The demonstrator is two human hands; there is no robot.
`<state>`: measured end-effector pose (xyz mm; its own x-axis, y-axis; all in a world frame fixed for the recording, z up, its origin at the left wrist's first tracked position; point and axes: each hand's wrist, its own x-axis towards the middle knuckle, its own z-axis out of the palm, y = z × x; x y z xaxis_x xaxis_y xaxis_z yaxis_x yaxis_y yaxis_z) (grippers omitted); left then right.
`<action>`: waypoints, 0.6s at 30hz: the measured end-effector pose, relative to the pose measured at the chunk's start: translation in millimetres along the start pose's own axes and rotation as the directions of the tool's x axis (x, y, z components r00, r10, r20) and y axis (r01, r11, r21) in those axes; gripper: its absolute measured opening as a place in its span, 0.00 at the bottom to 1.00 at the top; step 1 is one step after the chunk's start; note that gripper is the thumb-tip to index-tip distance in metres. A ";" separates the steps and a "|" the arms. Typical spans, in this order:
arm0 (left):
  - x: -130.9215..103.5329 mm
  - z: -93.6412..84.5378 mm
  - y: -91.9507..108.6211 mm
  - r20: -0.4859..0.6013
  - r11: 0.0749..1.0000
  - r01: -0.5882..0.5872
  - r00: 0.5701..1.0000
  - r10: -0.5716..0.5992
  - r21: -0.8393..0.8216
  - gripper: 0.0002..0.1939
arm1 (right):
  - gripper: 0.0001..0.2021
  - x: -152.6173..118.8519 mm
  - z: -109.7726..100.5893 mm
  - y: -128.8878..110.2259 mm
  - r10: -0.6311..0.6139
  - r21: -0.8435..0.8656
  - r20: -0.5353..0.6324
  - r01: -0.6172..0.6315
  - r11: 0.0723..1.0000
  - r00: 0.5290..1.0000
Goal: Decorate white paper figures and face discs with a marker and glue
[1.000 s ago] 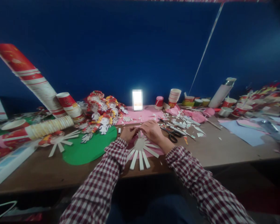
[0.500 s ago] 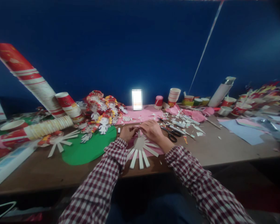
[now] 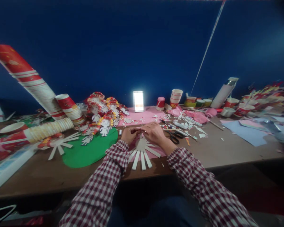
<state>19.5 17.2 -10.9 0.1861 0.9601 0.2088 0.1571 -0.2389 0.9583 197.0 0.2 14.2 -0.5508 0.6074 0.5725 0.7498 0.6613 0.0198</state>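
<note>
A paper cup (image 3: 141,145) cut into white strips lies splayed out like a sun, its strips fanned toward me. At its far side, the bent fingers of my left hand (image 3: 129,135) pinch the edge of the paper. My right hand (image 3: 153,133) is closed there too, its fingertips meeting those of the left. The small part between the fingertips is mostly hidden. Beneath the cup lies pink paper (image 3: 156,153). Black-handled scissors (image 3: 174,137) rest just right of my right hand.
Left of my hands are a green paper oval (image 3: 92,153), paper figures (image 3: 105,126), another splayed cup (image 3: 61,145) and stacked paper cups (image 3: 44,94). Paper scraps (image 3: 186,123) and blue sheets (image 3: 246,132) lie to the right. A bright screen (image 3: 138,101) stands behind.
The fingers have shifted slightly at the far side of the cut cup; the cup stays in place. A brownish blurred shape now shows at the far left edge.
</note>
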 end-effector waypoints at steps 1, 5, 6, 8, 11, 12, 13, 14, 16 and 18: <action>0.0 -0.2 -0.2 0.000 1.000 -0.002 1.000 0.002 0.001 0.16 | 0.07 0.0 -0.3 -0.2 0.000 -0.003 0.001 0.000 1.000 1.000; 0.6 -0.8 -2.0 0.018 1.000 0.003 1.000 -0.003 -0.004 0.17 | 0.07 0.4 -1.8 -1.1 -0.009 -0.017 0.013 0.010 1.000 1.000; 0.9 -1.0 -2.5 0.022 1.000 0.006 1.000 -0.006 -0.006 0.18 | 0.07 0.6 -2.2 -1.4 -0.014 -0.021 0.016 0.014 1.000 1.000; 1.8 -1.1 -3.4 0.029 1.000 0.011 1.000 -0.011 -0.013 0.18 | 0.06 1.2 -3.1 -2.2 -0.019 -0.030 0.021 0.020 0.999 1.000; 2.8 -0.8 -4.1 0.037 0.999 0.023 0.999 -0.022 -0.024 0.19 | 0.07 2.1 -4.1 -3.5 -0.020 -0.042 0.019 0.021 0.999 1.000; 2.9 -0.8 -4.1 0.040 0.999 0.031 0.999 -0.030 -0.026 0.19 | 0.08 2.3 -4.4 -3.8 -0.020 -0.044 0.016 0.021 0.999 1.000; 2.9 -0.8 -4.0 0.044 0.999 0.039 0.998 -0.038 -0.028 0.20 | 0.08 2.4 -4.7 -4.1 -0.022 -0.044 0.012 0.022 0.999 1.000; 2.7 -1.0 -3.7 0.049 0.998 0.048 0.998 -0.047 -0.029 0.21 | 0.09 2.5 -5.0 -4.2 -0.023 -0.043 0.009 0.023 0.999 1.000; 2.2 -2.1 -2.8 0.059 0.998 0.066 0.996 -0.064 -0.022 0.21 | 0.08 2.6 -5.7 -4.4 -0.027 -0.040 0.005 0.027 0.999 1.000; 1.9 -3.6 -1.6 0.066 0.997 0.082 0.994 -0.081 -0.007 0.19 | 0.08 2.6 -6.1 -4.4 -0.029 -0.039 0.004 0.029 0.999 1.000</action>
<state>16.1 19.9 -11.4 0.2362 0.9647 0.1168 0.1655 -0.1584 0.9734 194.5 -3.8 20.6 -0.5740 0.5895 0.5683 0.7471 0.6612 0.0686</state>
